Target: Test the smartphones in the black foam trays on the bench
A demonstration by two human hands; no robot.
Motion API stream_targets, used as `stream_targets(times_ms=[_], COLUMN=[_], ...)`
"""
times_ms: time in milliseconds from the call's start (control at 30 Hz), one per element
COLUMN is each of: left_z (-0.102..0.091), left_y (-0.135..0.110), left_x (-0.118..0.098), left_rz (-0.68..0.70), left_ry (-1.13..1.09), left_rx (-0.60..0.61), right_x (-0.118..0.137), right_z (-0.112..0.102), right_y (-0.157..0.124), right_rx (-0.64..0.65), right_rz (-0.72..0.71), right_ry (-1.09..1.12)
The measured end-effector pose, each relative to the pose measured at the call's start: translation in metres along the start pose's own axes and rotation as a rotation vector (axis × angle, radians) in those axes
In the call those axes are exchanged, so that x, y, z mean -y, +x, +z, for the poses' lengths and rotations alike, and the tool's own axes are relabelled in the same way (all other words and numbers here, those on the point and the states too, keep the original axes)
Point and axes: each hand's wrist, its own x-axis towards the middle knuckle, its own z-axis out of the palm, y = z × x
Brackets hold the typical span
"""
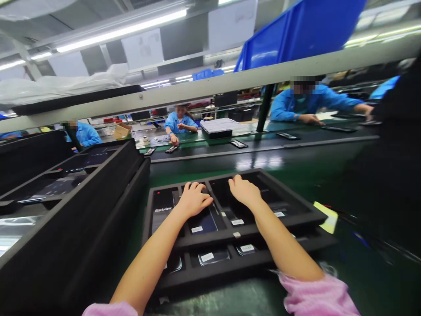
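Note:
A black foam tray (213, 241) lies on top of another foam tray (226, 273) in front of me. Dark smartphones sit in its compartments, some with small white labels at the near end. My left hand (194, 200) rests over the far part of a labelled phone (206, 221), its fingers spread and its thumb apart. To the right, my right hand (246, 191) is bent over the far part of another phone (228, 204), with its fingers curled together; their tips are hidden. At the left end lies a phone marked Blackview (161, 215).
Large black foam trays (108, 175) with phones stand at left. Beyond runs a dark conveyor (207, 153) carrying several phones, with co-workers in blue behind it. A rail (197, 90) crosses above, holding a blue bin (279, 39). A yellow note (329, 219) lies at right.

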Motion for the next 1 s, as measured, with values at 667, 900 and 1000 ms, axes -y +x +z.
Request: stream_targets(times_ms=[667, 900, 1000], left_z=[0.0, 0.001, 0.002], left_y=[0.001, 0.003, 0.005], left_x=[0.001, 0.0, -0.001], left_rz=[-0.021, -0.059, -0.067], left_ry=[0.008, -0.019, -0.077], left_rx=[-0.011, -0.015, -0.016], right_x=[-0.004, -0.01, -0.014], right_z=[0.004, 0.003, 0.002], right_y=[0.005, -0.003, -0.014], right_rx=[-0.042, -0.087, -0.095], right_rz=[-0.008, -0.054, -0.091], right_ry=[0.016, 0.087, 0.123])
